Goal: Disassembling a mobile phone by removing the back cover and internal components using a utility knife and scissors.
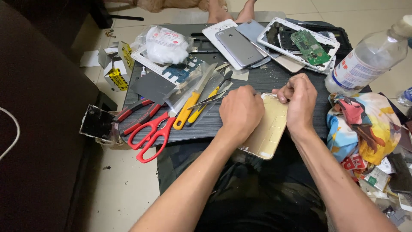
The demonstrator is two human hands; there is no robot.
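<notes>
Left hand presses flat on gold phone back shell at near edge of dark table, fingers curled over it. Right hand pinches its top edge, fingers narrow. Shell looks thin, stiff, slippery, bendable; best gripped by edges.

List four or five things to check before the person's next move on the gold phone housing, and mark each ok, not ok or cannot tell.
1. Left hand steadies the gold phone housing: ok, it presses down on it.
2. Right hand works at the housing's top edge: ok, fingertips pinched there.
3. Tool in the right hand's grip: cannot tell, fingers hide it.
4. Housing fully on the dark board: not ok, its near end overhangs the lap.
5. Spare tools in reach: ok, tweezers, yellow-handled knife and red scissors lie just left of the left hand.
</notes>
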